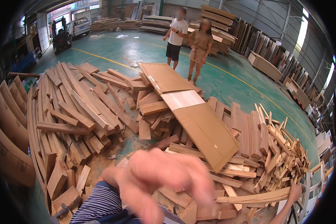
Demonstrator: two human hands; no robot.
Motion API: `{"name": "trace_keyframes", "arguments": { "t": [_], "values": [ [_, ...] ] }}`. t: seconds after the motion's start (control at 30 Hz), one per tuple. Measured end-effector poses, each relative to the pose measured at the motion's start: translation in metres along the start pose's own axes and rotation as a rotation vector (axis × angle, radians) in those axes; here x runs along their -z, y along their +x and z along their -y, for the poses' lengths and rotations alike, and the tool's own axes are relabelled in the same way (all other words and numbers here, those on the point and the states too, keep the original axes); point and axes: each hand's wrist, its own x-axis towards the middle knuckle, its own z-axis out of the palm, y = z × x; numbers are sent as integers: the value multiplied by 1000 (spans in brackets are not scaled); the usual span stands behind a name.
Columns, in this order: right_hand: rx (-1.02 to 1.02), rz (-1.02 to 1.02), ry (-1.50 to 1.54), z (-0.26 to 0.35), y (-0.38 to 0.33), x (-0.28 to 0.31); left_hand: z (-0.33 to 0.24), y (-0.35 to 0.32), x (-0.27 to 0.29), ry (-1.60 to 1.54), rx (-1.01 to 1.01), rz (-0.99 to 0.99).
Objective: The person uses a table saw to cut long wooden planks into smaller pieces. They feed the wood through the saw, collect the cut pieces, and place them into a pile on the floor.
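my left hand (164, 179) is up close to the camera, blurred, fingers spread loose and holding nothing, hanging over the heap of wood offcuts (100, 112). a striped sleeve (100, 205) shows at the lower edge just below it. my right hand (294, 192) is far out at the lower right, fingers closed on the end of a long thin strip of wood (250, 197) that lies across the scraps there. a long cardboard sheet (198, 119) rests on top of the pile, between the thick planks on the left and the thin sticks (280, 149) on the right. two people (188, 41) stand on the green floor (145, 48) beyond.
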Motion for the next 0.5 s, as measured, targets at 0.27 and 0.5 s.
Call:
{"name": "trace_keyframes", "arguments": {
  "t": [0.27, 0.5],
  "values": [
    [-24, -19, 37, -15, -4, 7, 57, -251, 108, 832, 1137, -457],
    [-9, 9, 56, -7, -4, -1, -33, -638, 106, 1115, 1924, -526]
  ]
}}
